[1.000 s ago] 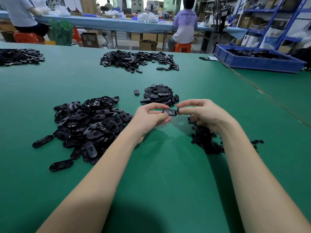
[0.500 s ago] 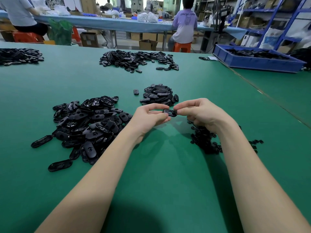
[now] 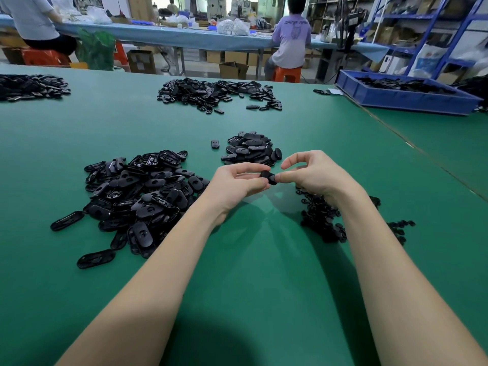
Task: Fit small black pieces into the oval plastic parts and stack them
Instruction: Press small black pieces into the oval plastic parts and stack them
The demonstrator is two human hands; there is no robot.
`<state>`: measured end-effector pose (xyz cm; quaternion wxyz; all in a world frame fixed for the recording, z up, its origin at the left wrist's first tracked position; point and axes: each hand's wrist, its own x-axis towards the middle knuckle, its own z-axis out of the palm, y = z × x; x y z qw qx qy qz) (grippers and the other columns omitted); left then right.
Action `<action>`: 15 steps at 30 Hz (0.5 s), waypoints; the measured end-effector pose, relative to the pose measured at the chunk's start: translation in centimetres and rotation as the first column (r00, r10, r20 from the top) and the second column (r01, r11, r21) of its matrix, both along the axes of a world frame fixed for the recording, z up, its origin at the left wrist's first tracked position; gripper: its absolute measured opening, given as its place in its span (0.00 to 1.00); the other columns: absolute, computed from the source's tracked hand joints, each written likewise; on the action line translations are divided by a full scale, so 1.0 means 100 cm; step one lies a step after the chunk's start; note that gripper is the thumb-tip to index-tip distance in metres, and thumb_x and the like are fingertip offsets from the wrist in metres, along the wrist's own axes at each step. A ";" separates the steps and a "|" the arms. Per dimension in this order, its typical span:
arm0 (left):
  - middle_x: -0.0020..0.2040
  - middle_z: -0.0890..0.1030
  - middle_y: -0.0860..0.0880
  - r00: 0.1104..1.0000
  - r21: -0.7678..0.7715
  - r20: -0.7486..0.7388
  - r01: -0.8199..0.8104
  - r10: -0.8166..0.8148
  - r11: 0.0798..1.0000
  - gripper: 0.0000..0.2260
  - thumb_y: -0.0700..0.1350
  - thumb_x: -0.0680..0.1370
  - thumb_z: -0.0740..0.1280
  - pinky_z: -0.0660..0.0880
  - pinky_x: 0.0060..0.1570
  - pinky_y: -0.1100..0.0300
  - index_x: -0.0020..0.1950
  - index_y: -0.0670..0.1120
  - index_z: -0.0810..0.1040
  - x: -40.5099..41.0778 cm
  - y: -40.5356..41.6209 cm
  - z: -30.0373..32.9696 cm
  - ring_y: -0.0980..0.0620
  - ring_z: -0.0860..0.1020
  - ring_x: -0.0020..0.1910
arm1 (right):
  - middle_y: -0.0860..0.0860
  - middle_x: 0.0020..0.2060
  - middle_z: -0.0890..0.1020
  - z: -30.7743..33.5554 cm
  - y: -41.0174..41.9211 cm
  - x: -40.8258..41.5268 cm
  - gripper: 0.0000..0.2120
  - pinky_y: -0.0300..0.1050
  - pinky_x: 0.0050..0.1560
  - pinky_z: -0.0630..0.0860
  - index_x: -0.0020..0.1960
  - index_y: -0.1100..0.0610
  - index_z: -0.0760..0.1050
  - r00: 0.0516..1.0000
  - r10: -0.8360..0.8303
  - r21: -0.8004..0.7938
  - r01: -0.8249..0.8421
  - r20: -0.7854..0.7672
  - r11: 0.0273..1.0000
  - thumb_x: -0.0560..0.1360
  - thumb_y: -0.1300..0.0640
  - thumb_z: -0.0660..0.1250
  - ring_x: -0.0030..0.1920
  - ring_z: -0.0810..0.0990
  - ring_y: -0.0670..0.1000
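A workshop is seen, with a wide green table (image 3: 250, 273) in front and seated workers at a blue-covered bench behind. Above the middle of the table, one oval plastic part (image 3: 268, 177) is held between both hands. The left hand (image 3: 235, 184) is closed on its near end by thumb and fingertips; the right hand (image 3: 314, 175) is pinched on its far end by the thumb and a lower finger, with the forefinger curled above it and clear. Whether a small black piece is already seated cannot be told. A large heap of unfitted ovals (image 3: 140, 196) lies to the left, a pile of small black pieces (image 3: 324, 220) under the right wrist, and a smaller pile of finished parts (image 3: 250, 151) just beyond the hands. The part is judged light, stiff and smooth, so slipping is likely; it is best gripped by its long edges, leaving the centre opening free for pressing.
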<state>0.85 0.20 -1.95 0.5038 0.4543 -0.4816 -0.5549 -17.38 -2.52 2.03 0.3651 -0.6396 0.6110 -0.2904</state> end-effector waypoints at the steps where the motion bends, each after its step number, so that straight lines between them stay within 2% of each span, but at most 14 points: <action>1: 0.46 0.87 0.44 1.000 -0.003 0.008 -0.001 0.001 1.000 0.12 0.31 0.74 0.72 0.78 0.44 0.68 0.56 0.42 0.84 0.000 0.000 0.000 0.53 0.86 0.43 | 0.51 0.38 0.78 0.000 0.000 0.000 0.12 0.40 0.30 0.63 0.47 0.50 0.79 1.000 -0.002 -0.002 0.002 -0.008 1.000 0.70 0.52 0.81 0.29 0.68 0.48; 5: 0.46 0.87 0.46 0.997 -0.023 0.077 -0.008 0.010 1.000 0.12 0.33 0.73 0.74 0.78 0.46 0.69 0.52 0.47 0.86 0.001 0.001 -0.001 0.54 0.85 0.45 | 0.51 0.38 0.79 -0.001 0.001 0.004 0.12 0.41 0.34 0.67 0.47 0.52 0.80 0.999 -0.012 -0.013 0.012 -0.030 1.000 0.69 0.52 0.81 0.34 0.70 0.51; 10: 0.43 0.87 0.50 0.990 -0.028 0.139 -0.031 0.035 0.999 0.12 0.34 0.73 0.75 0.76 0.44 0.72 0.50 0.50 0.86 -0.001 0.001 -0.001 0.58 0.85 0.45 | 0.50 0.42 0.82 -0.002 0.000 0.007 0.11 0.42 0.37 0.69 0.45 0.51 0.81 0.998 -0.039 -0.042 0.036 -0.058 0.998 0.68 0.52 0.82 0.37 0.75 0.47; 13: 0.41 0.87 0.53 0.985 -0.043 0.155 -0.070 0.076 0.997 0.12 0.34 0.73 0.75 0.76 0.44 0.72 0.49 0.51 0.86 -0.003 0.001 -0.002 0.60 0.85 0.44 | 0.48 0.41 0.82 -0.002 0.000 0.012 0.10 0.42 0.37 0.69 0.42 0.50 0.81 0.992 -0.070 -0.069 0.063 -0.102 0.996 0.67 0.52 0.81 0.33 0.73 0.46; 15: 0.40 0.87 0.55 0.965 -0.074 0.224 -0.122 0.136 0.990 0.12 0.36 0.72 0.75 0.77 0.48 0.71 0.47 0.53 0.86 -0.006 0.000 -0.004 0.62 0.84 0.45 | 0.48 0.41 0.84 -0.003 0.000 0.017 0.09 0.43 0.41 0.73 0.40 0.49 0.80 0.983 -0.104 -0.091 0.091 -0.149 0.992 0.67 0.52 0.80 0.31 0.73 0.47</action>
